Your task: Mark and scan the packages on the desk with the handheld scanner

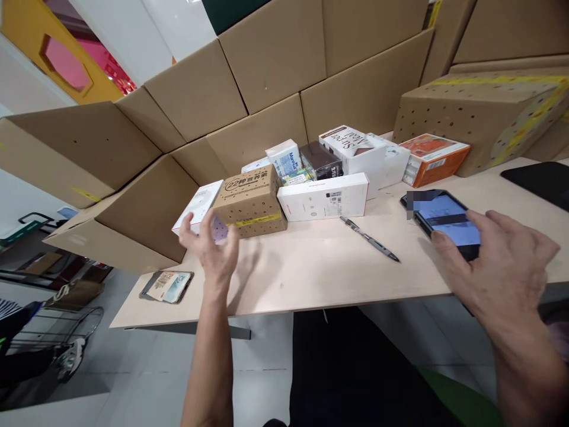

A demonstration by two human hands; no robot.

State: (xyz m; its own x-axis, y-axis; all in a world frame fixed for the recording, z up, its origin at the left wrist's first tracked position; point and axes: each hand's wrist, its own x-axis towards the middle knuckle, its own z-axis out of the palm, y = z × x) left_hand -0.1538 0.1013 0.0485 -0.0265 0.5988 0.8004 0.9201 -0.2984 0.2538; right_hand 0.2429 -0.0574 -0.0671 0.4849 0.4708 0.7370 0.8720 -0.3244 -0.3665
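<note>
Nearest the camera in the head view, the person's right hand (pixel 504 261) reaches over the table (pixel 311 267) to a phone (pixel 447 210) with a lit screen, at the table's right side. Its thumb and forefinger span the phone's near end, touching it; whether they grip it, I cannot tell. The left hand (pixel 216 252) is raised over the table's left part, fingers wide, curved and holding nothing. They overlap a slim white box (pixel 198 201), though contact cannot be made out.

Just beside that box stands a brown carton (pixel 251 204) with a yellow strip, then a long white box (pixel 323 198) on its edge. A pen (pixel 370 239) lies between this and the phone. Behind are a "Super Meal" box (pixel 351 148), a dark brown box (pixel 317 159) and, farther right, an orange box (pixel 438 157). Banknotes (pixel 169 286) lie near the table's left corner. Large open cartons (pixel 271 59) line the back.
</note>
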